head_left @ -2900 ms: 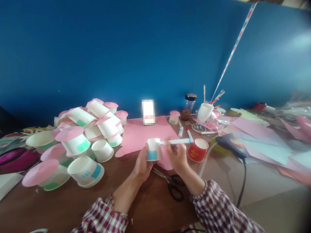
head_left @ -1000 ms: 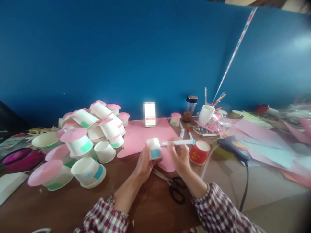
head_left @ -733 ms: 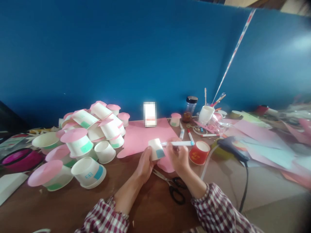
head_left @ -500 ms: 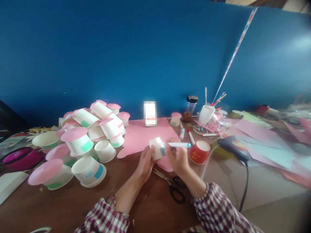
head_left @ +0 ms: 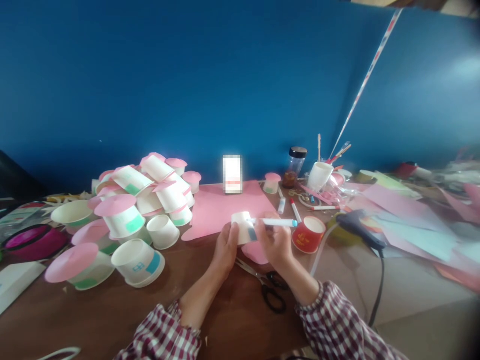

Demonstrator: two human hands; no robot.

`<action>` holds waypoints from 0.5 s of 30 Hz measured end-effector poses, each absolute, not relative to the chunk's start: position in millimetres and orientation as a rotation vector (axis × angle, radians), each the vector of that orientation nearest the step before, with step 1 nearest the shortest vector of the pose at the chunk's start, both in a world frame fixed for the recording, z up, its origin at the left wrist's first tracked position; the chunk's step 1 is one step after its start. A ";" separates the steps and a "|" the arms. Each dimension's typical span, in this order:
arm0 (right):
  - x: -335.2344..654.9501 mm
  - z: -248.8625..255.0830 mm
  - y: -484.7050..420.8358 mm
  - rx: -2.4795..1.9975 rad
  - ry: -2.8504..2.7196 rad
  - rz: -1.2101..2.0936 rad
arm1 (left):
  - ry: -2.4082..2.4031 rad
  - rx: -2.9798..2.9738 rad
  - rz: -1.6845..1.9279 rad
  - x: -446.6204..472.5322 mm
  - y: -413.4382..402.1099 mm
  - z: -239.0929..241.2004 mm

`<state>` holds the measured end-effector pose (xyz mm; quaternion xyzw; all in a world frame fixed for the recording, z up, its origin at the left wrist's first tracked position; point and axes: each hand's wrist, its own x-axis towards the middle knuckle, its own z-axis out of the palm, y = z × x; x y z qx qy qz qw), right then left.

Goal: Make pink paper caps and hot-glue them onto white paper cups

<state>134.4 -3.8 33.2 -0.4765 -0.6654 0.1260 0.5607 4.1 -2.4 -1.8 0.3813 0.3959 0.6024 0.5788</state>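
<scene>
My left hand grips a small white paper cup from its left side, above the table. A blue patch shows on the cup's right side. In my right hand is a white marker with a light-blue end, held level, its tip at the cup's upper right. The fingers partly cover the cup's right edge. Beneath the hands lie a pink paper piece and black-handled scissors. To the left stands a white cup with a blue window drawing and blue patch.
Many white cups with pink paper tops are piled on the left. A pink sheet lies behind my hands. On the right are a red cup, a glue gun, a jar and coloured paper.
The cup in my left hand has turned slightly more upright. My right hand and the marker have shifted a little to the right. The view has moved slightly.
</scene>
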 end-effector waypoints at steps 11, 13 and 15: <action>132.4 35.2 -3.6 -1.140 -1.582 0.243 | 1.151 1.241 1.336 2.2 -3.1 0.7; 132.1 35.0 -3.7 -1.138 -1.578 0.243 | 1.167 1.255 1.341 2.7 -2.6 0.5; 131.9 34.6 -3.4 -1.125 -1.583 0.233 | 1.175 1.268 1.344 3.1 -2.5 0.5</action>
